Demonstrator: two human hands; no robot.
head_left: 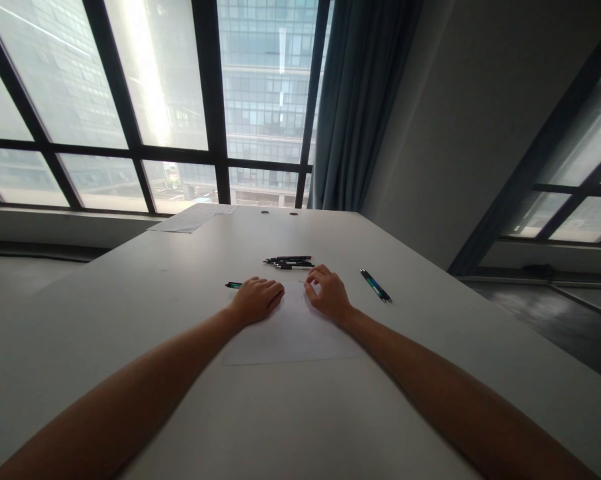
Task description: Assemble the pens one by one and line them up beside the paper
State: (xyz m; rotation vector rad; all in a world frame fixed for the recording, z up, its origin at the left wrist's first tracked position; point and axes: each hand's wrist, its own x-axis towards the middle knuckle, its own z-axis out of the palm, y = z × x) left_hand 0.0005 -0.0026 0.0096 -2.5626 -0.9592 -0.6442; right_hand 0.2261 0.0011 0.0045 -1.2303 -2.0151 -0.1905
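Note:
Both my hands rest at the far edge of a white sheet of paper (290,333) lying on the white table (180,287). My left hand (256,299) lies palm down on the sheet's far left corner, fingers together. A dark pen with a green end (233,285) pokes out from behind it, whether held I cannot tell. My right hand (326,291) has curled fingers at the sheet's far right corner; something thin may be between its fingertips, too small to tell. A bunch of black pens (289,262) lies just beyond both hands.
Two dark pens with teal bands (375,285) lie right of my right hand. More paper (193,219) sits at the table's far left end, near two round holes (279,213). Windows and a blue curtain (358,107) stand behind the table.

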